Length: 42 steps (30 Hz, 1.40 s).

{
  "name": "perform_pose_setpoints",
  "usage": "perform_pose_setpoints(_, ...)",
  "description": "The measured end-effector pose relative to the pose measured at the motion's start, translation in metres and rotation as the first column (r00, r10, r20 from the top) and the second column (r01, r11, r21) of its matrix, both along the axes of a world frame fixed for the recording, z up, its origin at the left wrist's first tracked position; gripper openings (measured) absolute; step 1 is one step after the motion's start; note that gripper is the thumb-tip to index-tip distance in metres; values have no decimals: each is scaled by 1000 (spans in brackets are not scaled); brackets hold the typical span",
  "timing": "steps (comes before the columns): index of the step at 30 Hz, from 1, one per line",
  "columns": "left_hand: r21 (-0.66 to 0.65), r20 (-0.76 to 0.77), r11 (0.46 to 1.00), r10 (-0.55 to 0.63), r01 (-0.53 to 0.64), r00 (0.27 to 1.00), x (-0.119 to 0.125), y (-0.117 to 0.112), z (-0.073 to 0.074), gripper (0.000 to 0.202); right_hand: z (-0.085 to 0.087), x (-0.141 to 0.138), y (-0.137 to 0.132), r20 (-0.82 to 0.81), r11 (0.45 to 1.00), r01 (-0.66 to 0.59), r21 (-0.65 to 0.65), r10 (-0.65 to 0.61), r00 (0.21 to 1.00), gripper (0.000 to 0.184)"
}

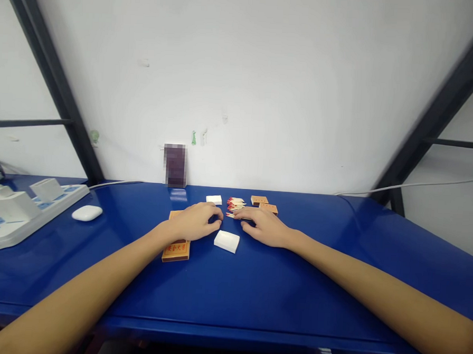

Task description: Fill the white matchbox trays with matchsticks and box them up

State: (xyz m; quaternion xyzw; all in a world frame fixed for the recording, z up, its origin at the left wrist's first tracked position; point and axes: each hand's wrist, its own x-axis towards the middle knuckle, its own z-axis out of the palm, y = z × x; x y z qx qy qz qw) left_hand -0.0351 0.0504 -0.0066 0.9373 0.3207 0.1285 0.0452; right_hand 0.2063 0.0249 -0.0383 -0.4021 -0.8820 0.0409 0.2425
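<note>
Both my hands rest on a blue table (254, 289) near its middle. My left hand (196, 221) lies curled, fingers bent toward its fingertips, over an orange matchbox sleeve (176, 250). My right hand (262, 226) has its fingers together, pinching a red-tipped match (230, 215) at the edge of a pile of matches (235, 203). A white inner tray (227, 241) lies between the hands, slightly nearer me. Another white tray (213, 199) lies beyond the left hand. Two orange matchboxes (263, 204) sit just past the right hand.
A white power strip (24, 211) with plugged adapters sits at the far left, and a white earbud case (86, 212) lies beside it. A dark blurred object (175, 166) leans on the white wall. Black frame bars rise at both sides. A white cable (418, 185) runs along the right.
</note>
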Motion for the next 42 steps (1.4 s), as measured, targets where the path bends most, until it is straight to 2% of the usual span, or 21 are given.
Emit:
perform_pose_setpoints(6,-6,14,1000,-10,10,1000,0,0,0,30,1,-1,-4,-35,996,-84,28,85,996,28)
perform_pose_setpoints(8,-14,12,1000,-5,5,1000,0,0,0,31,2,-2,-6,-36,996,9,85,-5,999,24)
perform_pose_setpoints(10,-19,7,1000,2,-2,1000,0,0,0,32,3,-2,-7,-24,979,158,128,-156,987,19)
perform_pose_setpoints(12,-17,-6,1000,11,-11,1000,0,0,0,34,4,-2,-7,20,960,256,112,-260,965,12)
perform_pose_setpoints(14,-2,-26,1000,22,-22,999,0,0,0,36,4,-3,-6,75,955,287,68,-292,953,5)
perform_pose_setpoints(19,41,-74,998,50,-47,996,2,-2,2,34,7,-5,-5,132,931,365,21,-364,922,19)
perform_pose_setpoints(23,35,-89,998,54,-51,995,2,-3,2,35,7,-7,-6,136,906,423,9,-420,897,21)
perform_pose_setpoints(31,22,-157,999,35,-32,987,0,-4,3,38,10,-3,3,48,867,472,-161,-471,881,17)
perform_pose_setpoints(35,17,-162,1000,13,-10,987,0,-4,4,39,9,0,4,19,881,448,-153,-451,893,17)
perform_pose_setpoints(39,25,-155,1000,15,-11,988,0,-4,4,42,9,0,-1,-31,910,388,-148,-397,917,26)
perform_pose_setpoints(42,34,-145,999,32,-27,989,0,-4,3,46,9,-2,-5,-22,928,364,-78,-367,930,21)
